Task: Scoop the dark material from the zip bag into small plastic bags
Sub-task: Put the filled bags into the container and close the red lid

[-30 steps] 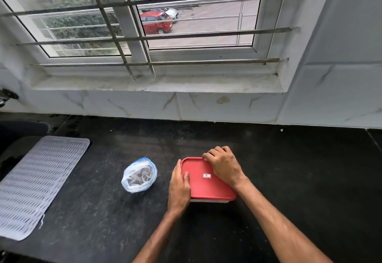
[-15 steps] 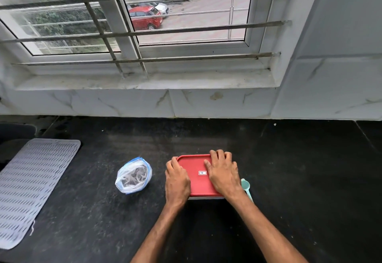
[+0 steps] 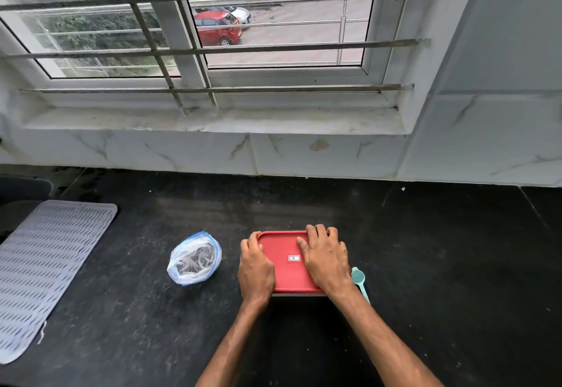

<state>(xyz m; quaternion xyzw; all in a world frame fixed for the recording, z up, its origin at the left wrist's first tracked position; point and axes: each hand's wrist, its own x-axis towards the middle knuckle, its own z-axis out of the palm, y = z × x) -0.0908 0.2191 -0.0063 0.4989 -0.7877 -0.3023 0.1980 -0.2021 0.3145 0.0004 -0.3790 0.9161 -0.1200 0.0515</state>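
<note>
A clear zip bag [image 3: 194, 260] with a blue seal lies crumpled on the black counter [image 3: 441, 265], with greyish dark material inside. To its right stands a flat box with a red lid [image 3: 289, 269]. My left hand [image 3: 257, 268] grips the lid's left edge, fingers curled at the far left corner. My right hand [image 3: 327, 257] lies on the lid's right half, fingertips hooked over its far edge. A small teal scoop [image 3: 359, 280] lies on the counter just right of the box, partly behind my right wrist. No small plastic bags are in view.
A grey perforated mat [image 3: 45, 268] covers the counter's left end. A white marble wall and window sill [image 3: 213, 121] with bars run along the back. The wall juts forward at the right.
My right hand moved from the lid's far left part to its right half and hooked the far edge. My left hand slid forward along the left edge. The teal scoop came into view.
</note>
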